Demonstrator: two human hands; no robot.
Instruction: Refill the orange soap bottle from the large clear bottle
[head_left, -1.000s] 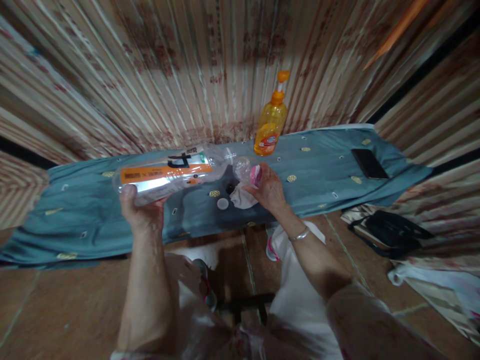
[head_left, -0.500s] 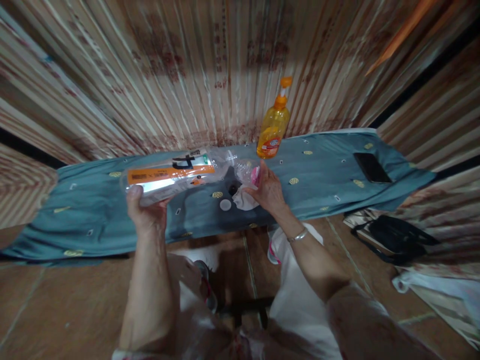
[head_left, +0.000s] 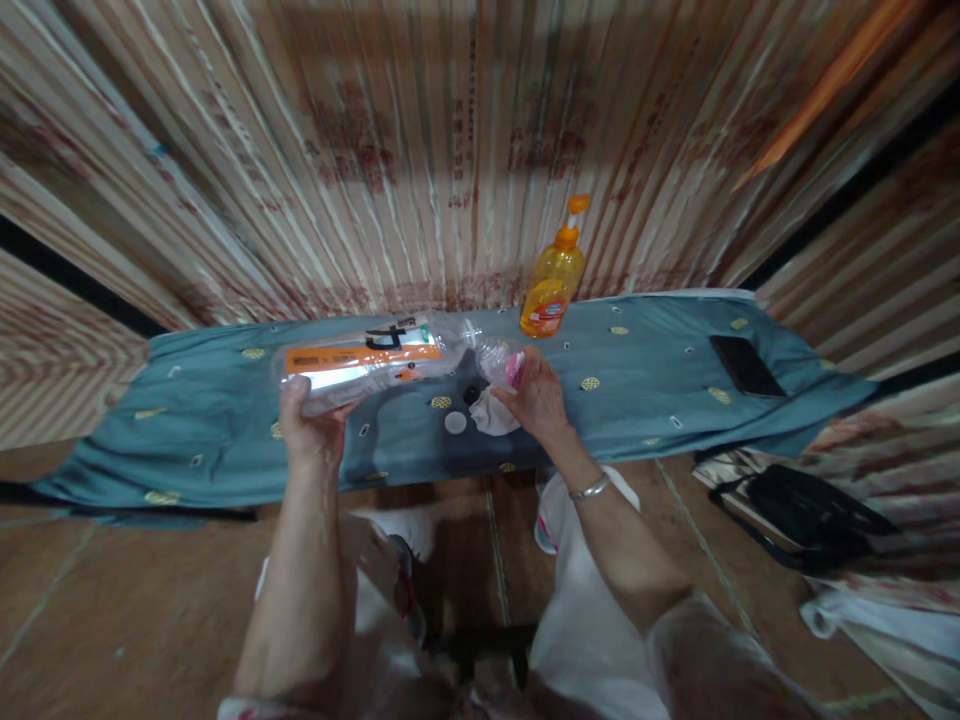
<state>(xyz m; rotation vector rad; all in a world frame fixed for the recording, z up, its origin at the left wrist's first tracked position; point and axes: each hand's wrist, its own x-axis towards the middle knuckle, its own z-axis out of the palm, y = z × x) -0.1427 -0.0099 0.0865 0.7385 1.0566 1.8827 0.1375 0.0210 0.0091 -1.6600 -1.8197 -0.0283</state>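
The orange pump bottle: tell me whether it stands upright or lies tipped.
Upright. The orange pump bottle stands on its base on the blue cloth by the wall, pump head on top, apart from both hands.

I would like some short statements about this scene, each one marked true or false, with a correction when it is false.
1. The left hand holds a clear plastic bottle lying on its side. True.
2. The orange pump bottle lies flat on the blue cloth. False: it stands upright at the back, by the wall.
3. The right hand is at the mouth end of the clear bottle, near something pink. True.
4. The dark phone is in the right hand. False: it lies on the cloth, far to the right, apart from both hands.
5. A small white cap lies on the cloth between the hands. True.
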